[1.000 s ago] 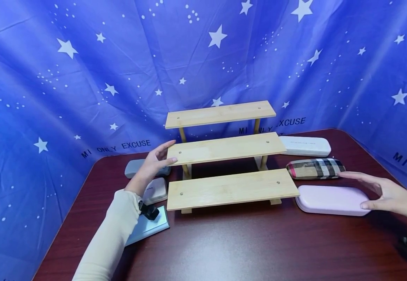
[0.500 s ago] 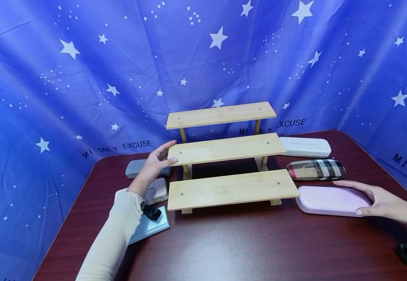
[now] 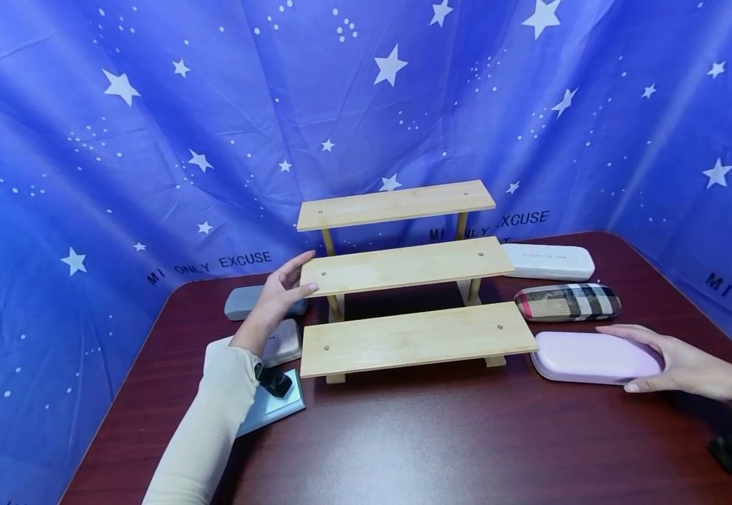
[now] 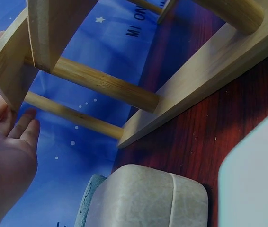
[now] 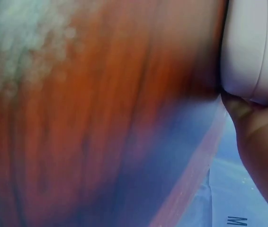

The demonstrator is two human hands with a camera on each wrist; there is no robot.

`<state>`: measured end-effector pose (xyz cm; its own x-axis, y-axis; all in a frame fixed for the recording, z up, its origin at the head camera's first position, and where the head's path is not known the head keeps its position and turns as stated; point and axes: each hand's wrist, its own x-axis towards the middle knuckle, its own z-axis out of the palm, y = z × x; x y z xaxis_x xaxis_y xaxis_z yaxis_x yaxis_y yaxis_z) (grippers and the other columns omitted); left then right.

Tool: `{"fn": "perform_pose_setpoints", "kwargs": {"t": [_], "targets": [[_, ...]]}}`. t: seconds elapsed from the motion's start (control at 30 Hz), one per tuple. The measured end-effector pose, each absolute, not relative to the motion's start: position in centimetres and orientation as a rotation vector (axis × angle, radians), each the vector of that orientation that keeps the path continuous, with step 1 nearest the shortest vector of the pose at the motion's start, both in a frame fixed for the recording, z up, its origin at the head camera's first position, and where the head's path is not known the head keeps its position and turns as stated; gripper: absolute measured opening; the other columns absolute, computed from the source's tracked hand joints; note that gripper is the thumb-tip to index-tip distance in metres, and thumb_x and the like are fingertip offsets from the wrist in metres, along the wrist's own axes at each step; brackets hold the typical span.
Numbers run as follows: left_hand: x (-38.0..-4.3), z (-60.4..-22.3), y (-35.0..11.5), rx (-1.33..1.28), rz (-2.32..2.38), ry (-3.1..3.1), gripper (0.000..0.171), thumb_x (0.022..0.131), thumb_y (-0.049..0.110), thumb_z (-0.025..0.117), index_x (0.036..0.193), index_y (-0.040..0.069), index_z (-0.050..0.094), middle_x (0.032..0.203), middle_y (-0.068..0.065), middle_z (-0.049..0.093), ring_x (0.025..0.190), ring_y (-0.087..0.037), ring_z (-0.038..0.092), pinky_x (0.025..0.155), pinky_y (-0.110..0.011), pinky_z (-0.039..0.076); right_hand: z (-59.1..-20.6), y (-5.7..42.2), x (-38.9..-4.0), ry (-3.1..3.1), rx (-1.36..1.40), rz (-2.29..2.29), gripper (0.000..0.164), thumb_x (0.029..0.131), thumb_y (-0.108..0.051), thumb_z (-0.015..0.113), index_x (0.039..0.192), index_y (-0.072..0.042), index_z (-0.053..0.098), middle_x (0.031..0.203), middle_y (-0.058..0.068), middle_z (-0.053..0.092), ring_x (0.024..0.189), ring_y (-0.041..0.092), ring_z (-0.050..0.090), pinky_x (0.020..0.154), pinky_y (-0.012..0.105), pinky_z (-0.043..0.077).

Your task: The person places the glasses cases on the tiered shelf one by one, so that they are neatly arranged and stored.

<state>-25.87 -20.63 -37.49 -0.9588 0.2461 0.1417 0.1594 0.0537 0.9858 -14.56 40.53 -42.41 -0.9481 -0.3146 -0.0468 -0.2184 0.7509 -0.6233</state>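
Observation:
A three-tier wooden display shelf (image 3: 404, 270) stands mid-table in the head view. My left hand (image 3: 274, 298) grips the left end of its middle board, thumb on top; the left wrist view shows the fingers of that hand (image 4: 8, 151) at the board's edge and underside. At the right, a pink glasses case (image 3: 593, 358) lies beside the lowest board. Around its right end my right hand (image 3: 688, 365) is curled, thumb at the near edge and fingers at the far edge. In the right wrist view, the hand (image 5: 262, 142) meets the case (image 5: 247, 47); most fingers are hidden.
Behind the pink case lie a plaid glasses case (image 3: 568, 302) and a white one (image 3: 549, 261). Left of the shelf are a grey case (image 3: 240, 303), a cream case (image 4: 143, 198) and a light blue box (image 3: 278, 403). A starry blue curtain (image 3: 353, 105) hangs behind.
My right hand has moved left and closed in around the right end of the pink glasses case. My left hand keeps its hold on the shelf.

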Motion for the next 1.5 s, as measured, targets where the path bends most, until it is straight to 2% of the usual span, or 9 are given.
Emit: {"fn": "perform_pose_setpoints", "kwargs": {"t": [0.1,0.17,0.23,0.47,0.7,0.9,1.1,1.33,1.5], "targets": [[-25.8,-37.6,-20.6,0.441,2.075,2.23,0.063,0.088,0.008,0.064,0.145,0.012,0.038,0.149,-0.012,0.035,0.135,-0.018,0.035,0.111,-0.035,0.027,-42.4,40.6,-14.6,2.806,-0.421,-0.949,0.076,0.075,-0.021,0.078,0.139,-0.008,0.04,0.116,-0.037,0.031,0.097,-0.015,0.03,0.085,0.032,0.027],[-25.8,-37.6,-20.6,0.445,2.075,2.229,0.062,0.088,0.008,0.063,0.145,0.011,0.037,0.15,-0.013,0.035,0.135,-0.019,0.035,0.111,-0.034,0.027,-42.4,40.6,-14.7,2.822,-0.43,-0.923,0.074,0.074,-0.021,0.079,0.137,-0.008,0.043,0.114,-0.036,0.035,0.096,-0.012,0.035,0.076,0.021,0.027],[-25.8,-37.7,-20.6,0.445,2.073,2.232,0.062,0.088,0.008,0.063,0.145,0.011,0.037,0.149,-0.013,0.035,0.135,-0.018,0.036,0.11,-0.032,0.029,-42.3,40.6,-14.8,2.846,-0.451,-0.91,0.071,0.073,-0.021,0.08,0.134,-0.007,0.046,0.112,-0.033,0.04,0.093,-0.009,0.039,0.069,0.017,0.028],[-25.9,-37.8,-20.6,0.473,2.107,2.231,0.061,0.088,0.007,0.064,0.144,0.011,0.04,0.147,-0.012,0.04,0.132,-0.02,0.04,0.098,-0.02,0.04,-41.9,40.8,-15.3,2.897,-0.457,-0.869,0.066,0.069,-0.023,0.083,0.127,-0.007,0.053,0.107,-0.028,0.046,0.088,-0.006,0.044,0.066,0.02,0.035],[-25.8,-37.7,-20.5,0.501,2.116,2.219,0.062,0.088,0.005,0.063,0.144,0.009,0.038,0.148,-0.008,0.039,0.134,-0.02,0.038,0.099,-0.02,0.04,-41.6,40.8,-15.1,2.871,-0.465,-0.931,0.058,0.071,-0.017,0.08,0.122,-0.009,0.055,0.102,-0.019,0.056,0.083,-0.001,0.049,0.064,0.021,0.037],[-25.8,-37.7,-20.6,0.474,2.124,2.221,0.061,0.089,0.004,0.061,0.145,0.01,0.038,0.147,-0.011,0.039,0.133,-0.02,0.039,0.097,-0.018,0.041,-41.5,40.8,-14.8,2.86,-0.478,-1.011,0.052,0.071,-0.013,0.077,0.118,-0.011,0.056,0.1,-0.016,0.059,0.082,0.002,0.05,0.062,0.022,0.038],[-25.9,-37.7,-20.6,0.468,2.119,2.216,0.062,0.089,0.003,0.061,0.145,0.01,0.037,0.148,-0.014,0.036,0.133,-0.021,0.039,0.097,-0.018,0.041,-40.8,41.5,-14.4,2.876,-0.551,-1.117,0.055,0.068,-0.005,0.075,0.119,-0.012,0.056,0.098,-0.012,0.062,0.082,0.004,0.052,0.063,0.021,0.038],[-25.5,-37.2,-20.4,0.461,2.12,2.222,0.061,0.089,0.003,0.061,0.144,0.008,0.038,0.148,-0.011,0.038,0.133,-0.021,0.04,0.097,-0.018,0.041,-38.8,42.2,-14.4,2.962,-0.493,-1.054,0.06,0.067,-0.007,0.079,0.121,-0.015,0.055,0.098,-0.018,0.058,0.082,0.0,0.049,0.06,0.018,0.039],[-24.8,-36.4,-20.1,0.479,2.087,2.253,0.061,0.089,0.0,0.058,0.145,0.003,0.034,0.149,-0.014,0.035,0.134,-0.024,0.038,0.097,-0.018,0.04,-37.3,42.4,-14.6,2.984,-0.482,-1.086,0.063,0.067,-0.003,0.079,0.122,-0.019,0.054,0.099,-0.022,0.055,0.081,-0.002,0.046,0.055,0.021,0.042]]}}
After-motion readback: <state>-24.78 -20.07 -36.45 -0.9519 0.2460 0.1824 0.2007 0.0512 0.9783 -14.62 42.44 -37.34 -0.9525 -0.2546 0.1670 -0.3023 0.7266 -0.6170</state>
